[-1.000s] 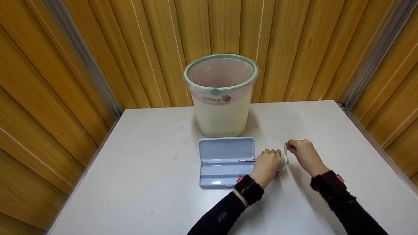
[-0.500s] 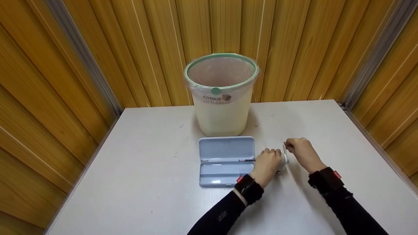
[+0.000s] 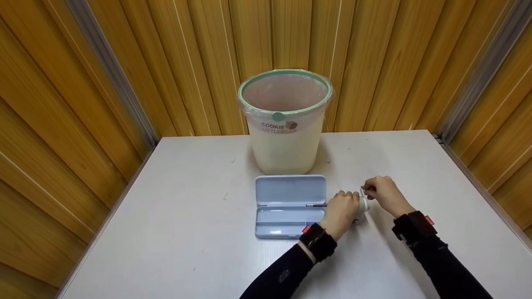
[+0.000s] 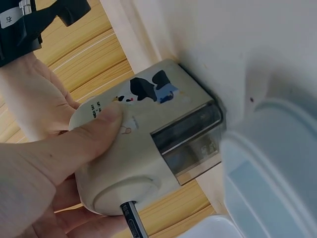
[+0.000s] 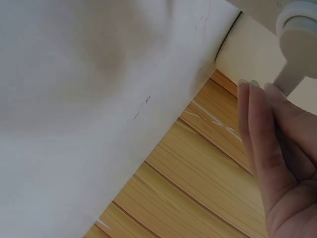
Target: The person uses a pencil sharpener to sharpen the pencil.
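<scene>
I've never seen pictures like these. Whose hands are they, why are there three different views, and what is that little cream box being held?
No machine here: a person works with two bare hands, wearing three cameras. The wide picture comes from a head camera looking down at a white table. The two close-ups come from cameras strapped to each wrist.

On the table stand a cream bin lined with a clear bag and, in front of it, an open pale blue pencil case.

The left hand grips a cream crank pencil sharpener with a cartoon sticker; a pencil is pushed into its front hole. The right hand holds the sharpener's crank handle at the other end, seen close in the right wrist view.
</scene>
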### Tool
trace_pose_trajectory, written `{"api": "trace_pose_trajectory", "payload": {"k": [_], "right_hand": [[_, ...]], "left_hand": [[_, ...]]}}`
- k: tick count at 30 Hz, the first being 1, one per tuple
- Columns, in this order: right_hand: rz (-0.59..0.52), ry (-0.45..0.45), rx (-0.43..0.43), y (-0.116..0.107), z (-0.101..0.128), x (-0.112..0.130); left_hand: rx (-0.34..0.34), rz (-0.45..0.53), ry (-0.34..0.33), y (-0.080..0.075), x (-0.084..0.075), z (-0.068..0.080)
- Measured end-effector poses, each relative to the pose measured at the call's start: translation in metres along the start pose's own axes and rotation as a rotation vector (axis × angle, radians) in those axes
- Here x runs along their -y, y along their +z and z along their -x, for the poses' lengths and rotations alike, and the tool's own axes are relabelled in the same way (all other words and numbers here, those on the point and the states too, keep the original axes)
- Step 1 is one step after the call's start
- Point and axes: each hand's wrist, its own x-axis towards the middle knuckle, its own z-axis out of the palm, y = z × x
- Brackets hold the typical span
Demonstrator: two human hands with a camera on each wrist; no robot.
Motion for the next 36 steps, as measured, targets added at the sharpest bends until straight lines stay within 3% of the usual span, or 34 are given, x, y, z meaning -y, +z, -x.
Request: {"api": "trace_pose_trajectory", "payload": {"k": [6,18,26,36], "right_hand": [[-0.01,-0.024,0.103,0.009,0.003,-0.012],[-0.066,-0.056,0.18,0.012,0.009,-0.015],[-0.115,-0.019,0.257,0.013,0.017,-0.016],[-0.102,-0.06,0.241,0.012,0.024,-0.016]], "left_hand": [[0.008,0.002,-0.006,-0.002,0.0,0.001],[0.008,-0.04,-0.017,-0.001,-0.001,0.001],[0.031,-0.035,-0.043,-0.003,-0.002,-0.001],[0.047,-0.043,-0.063,-0.003,-0.005,-0.001]]}}
